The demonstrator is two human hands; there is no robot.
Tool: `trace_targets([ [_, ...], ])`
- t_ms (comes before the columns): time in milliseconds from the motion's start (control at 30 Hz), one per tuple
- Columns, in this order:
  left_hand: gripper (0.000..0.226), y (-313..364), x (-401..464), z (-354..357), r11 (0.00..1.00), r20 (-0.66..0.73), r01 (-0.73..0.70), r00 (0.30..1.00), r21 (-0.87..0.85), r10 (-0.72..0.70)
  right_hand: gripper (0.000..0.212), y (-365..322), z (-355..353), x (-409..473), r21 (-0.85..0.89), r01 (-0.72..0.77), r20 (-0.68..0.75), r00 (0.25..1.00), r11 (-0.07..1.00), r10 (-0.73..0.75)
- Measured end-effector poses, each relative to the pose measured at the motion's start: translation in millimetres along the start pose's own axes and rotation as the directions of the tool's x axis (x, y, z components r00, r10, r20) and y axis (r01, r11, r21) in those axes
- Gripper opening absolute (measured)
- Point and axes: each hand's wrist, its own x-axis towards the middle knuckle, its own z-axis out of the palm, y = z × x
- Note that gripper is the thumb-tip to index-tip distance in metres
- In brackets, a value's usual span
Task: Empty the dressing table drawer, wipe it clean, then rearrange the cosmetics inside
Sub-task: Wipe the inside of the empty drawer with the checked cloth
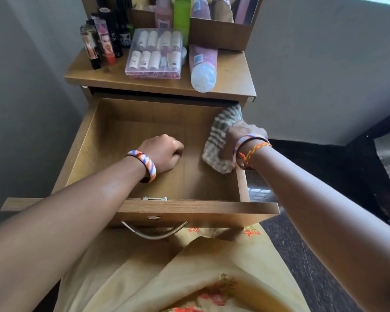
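Note:
The wooden drawer (126, 129) of the dressing table stands pulled out, with nothing lying on its floor. My right hand (243, 131) grips a grey-and-white checked cloth (221, 140) against the drawer's right wall, near the back corner. My left hand (164, 152) is inside the drawer with its fingers curled into a fist above the floor; I see nothing in it. On the tabletop stand the cosmetics: a clear box of small bottles (154, 54), a pink tube lying on its side (202, 66) and dark tubes and sticks (104, 39) at the left.
A wooden organiser (221, 32) with bottles stands at the back of the tabletop (232, 86). The drawer front (200, 211) with its metal handle (154, 233) is against my yellow embroidered garment. Grey walls lie on both sides, dark floor at the right.

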Motion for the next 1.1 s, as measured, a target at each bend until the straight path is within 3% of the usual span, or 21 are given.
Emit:
trace_targets([
  [167,0.023,0.9,0.5,-0.8,0.999,-0.02,-0.005,1.0,-0.042,0.004,0.043,-4.0,20.6,-43.2,-0.42,0.145,0.182,0.981,0.896,-0.074],
  [300,0.023,2.9,-3.6,-2.4,1.0,0.001,0.008,1.0,-0.025,-0.008,0.038,-10.7,16.7,-54.9,-0.468,0.203,0.31,0.949,0.86,-0.056],
  [400,0.023,1.9,-7.4,-3.3,1.0,0.001,0.013,1.0,-0.011,-0.013,0.038,-17.6,7.8,-53.7,-0.563,0.2,0.229,0.97,0.802,-0.081],
  [467,0.022,1.2,-9.2,-3.5,1.0,-0.003,0.018,1.0,0.002,-0.018,0.041,-19.4,10.2,-41.5,-0.507,0.092,0.127,0.991,0.857,-0.031],
  [600,0.022,0.2,-12.7,-4.5,0.999,-0.002,0.031,1.0,0.037,-0.031,0.05,-12.1,12.8,-8.3,-0.177,-0.005,-0.078,0.997,0.984,-0.009],
  [733,0.023,1.5,-14.5,-6.5,0.999,-0.039,0.024,0.999,0.043,-0.023,0.056,-9.2,6.0,20.2,0.01,-0.017,-0.123,0.992,1.0,0.018],
  [900,0.023,3.6,-14.4,-5.1,0.999,-0.052,0.016,0.999,0.046,-0.014,0.039,-7.7,4.4,48.5,0.275,-0.007,-0.187,0.981,0.961,0.061],
  [1000,0.022,1.8,-14.1,-3.6,0.999,-0.04,0.023,0.999,0.037,-0.022,0.033,-5.1,3.9,51.1,0.234,0.0,-0.192,0.98,0.972,0.046],
  [1100,0.023,0.2,-13.8,-3.1,0.999,-0.025,0.027,0.999,0.028,-0.026,0.041,0.4,1.0,38.4,0.107,0.004,-0.105,0.994,0.994,0.007],
])
